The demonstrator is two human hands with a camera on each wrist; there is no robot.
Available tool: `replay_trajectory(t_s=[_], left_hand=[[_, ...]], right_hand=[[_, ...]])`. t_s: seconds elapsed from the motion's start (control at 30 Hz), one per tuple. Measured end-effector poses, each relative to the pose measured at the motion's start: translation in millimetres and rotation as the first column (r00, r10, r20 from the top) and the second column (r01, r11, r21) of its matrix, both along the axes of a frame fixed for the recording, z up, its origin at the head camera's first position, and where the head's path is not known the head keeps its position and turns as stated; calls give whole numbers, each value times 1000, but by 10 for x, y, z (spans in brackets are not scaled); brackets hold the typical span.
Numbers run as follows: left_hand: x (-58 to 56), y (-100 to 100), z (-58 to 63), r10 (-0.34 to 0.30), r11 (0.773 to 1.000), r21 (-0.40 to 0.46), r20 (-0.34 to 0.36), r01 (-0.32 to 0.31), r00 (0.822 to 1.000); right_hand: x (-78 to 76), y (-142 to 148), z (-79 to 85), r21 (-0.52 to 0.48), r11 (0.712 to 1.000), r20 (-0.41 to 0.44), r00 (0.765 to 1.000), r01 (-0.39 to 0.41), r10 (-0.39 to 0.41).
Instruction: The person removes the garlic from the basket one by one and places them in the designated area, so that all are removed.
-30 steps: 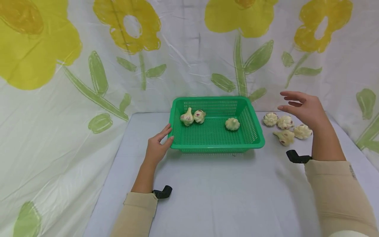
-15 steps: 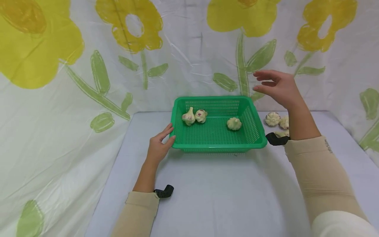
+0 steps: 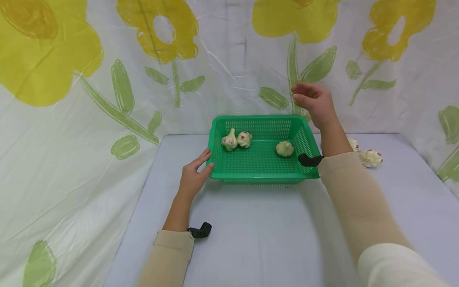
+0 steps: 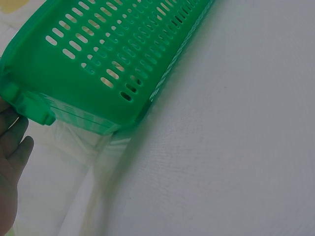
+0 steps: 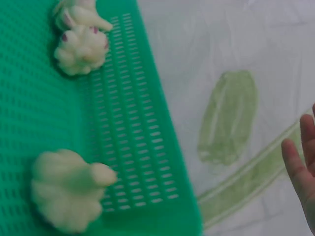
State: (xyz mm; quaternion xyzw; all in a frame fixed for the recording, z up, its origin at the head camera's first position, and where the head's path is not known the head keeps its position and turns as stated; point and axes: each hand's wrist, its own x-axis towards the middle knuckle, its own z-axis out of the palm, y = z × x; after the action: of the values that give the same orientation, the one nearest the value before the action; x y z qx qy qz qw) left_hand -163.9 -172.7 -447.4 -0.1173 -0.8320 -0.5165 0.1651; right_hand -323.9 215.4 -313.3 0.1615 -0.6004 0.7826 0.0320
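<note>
A green plastic basket (image 3: 259, 176) stands on the table with three garlic bulbs in it. Two bulbs (image 3: 229, 140) (image 3: 244, 139) lie together at its left back, and a third bulb (image 3: 285, 148) is toward the right. My left hand (image 3: 193, 175) touches the basket's left rim with fairly straight fingers; the left wrist view shows those fingers (image 4: 17, 142) beside the rim's corner. Above the back right corner hovers my right hand (image 3: 315, 104), fingers loosely bent. In the right wrist view the fingers (image 5: 298, 169) are apart, with nothing seen between them.
To the right of the basket, more garlic bulbs (image 3: 371, 158) lie on the white-covered table (image 3: 265, 231), partly hidden by my right forearm. A white curtain (image 3: 222, 91) with yellow flowers hangs right behind the basket.
My right hand has moved left and up from over the loose garlic bulbs to above the basket's back right corner. The left hand stays at the left rim.
</note>
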Motion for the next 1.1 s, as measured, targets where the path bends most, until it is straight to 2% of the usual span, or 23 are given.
replay_trajectory(t_s=[0.07, 0.13, 0.27, 0.37, 0.47, 0.6, 0.67, 0.8, 0.93, 1.1], left_hand=[[1, -3, 6, 2, 1000, -1, -3, -2, 1000], [1, -5, 14, 0, 1000, 1, -5, 0, 1000], [-1, -7, 34, 1, 1000, 5, -7, -1, 1000], [-2, -13, 35, -4, 1000, 4, -11, 4, 1000], [7, -12, 34, -10, 1000, 1, -13, 10, 1000], [16, -8, 30, -5, 1000, -6, -4, 5, 1000], [14, -4, 29, 0, 1000, -10, -1, 0, 1000], [12, -5, 19, 4, 1000, -14, -7, -4, 1000], [14, -10, 15, 4, 1000, -22, -16, -4, 1000], [14, -12, 18, 7, 1000, -29, -8, -7, 1000]], right_hand=[[-32, -44, -72, -119, 993, 79, 996, -24, 33], [-62, -85, -132, -224, 973, 151, 985, -47, 82], [-100, -145, -230, -307, 947, 252, 951, -96, 178], [-104, -176, -294, -233, 965, 341, 919, -123, 199], [-103, -189, -352, -88, 986, 451, 877, -140, 165], [-91, -187, -390, 23, 989, 588, 802, -144, 103], [-76, -187, -386, 62, 987, 623, 778, -147, 77], [-24, -203, -373, 151, 966, 637, 768, -210, 67], [2, -213, -391, 269, 918, 621, 781, -292, 67], [1, -230, -441, 380, 873, 601, 799, -307, 19]])
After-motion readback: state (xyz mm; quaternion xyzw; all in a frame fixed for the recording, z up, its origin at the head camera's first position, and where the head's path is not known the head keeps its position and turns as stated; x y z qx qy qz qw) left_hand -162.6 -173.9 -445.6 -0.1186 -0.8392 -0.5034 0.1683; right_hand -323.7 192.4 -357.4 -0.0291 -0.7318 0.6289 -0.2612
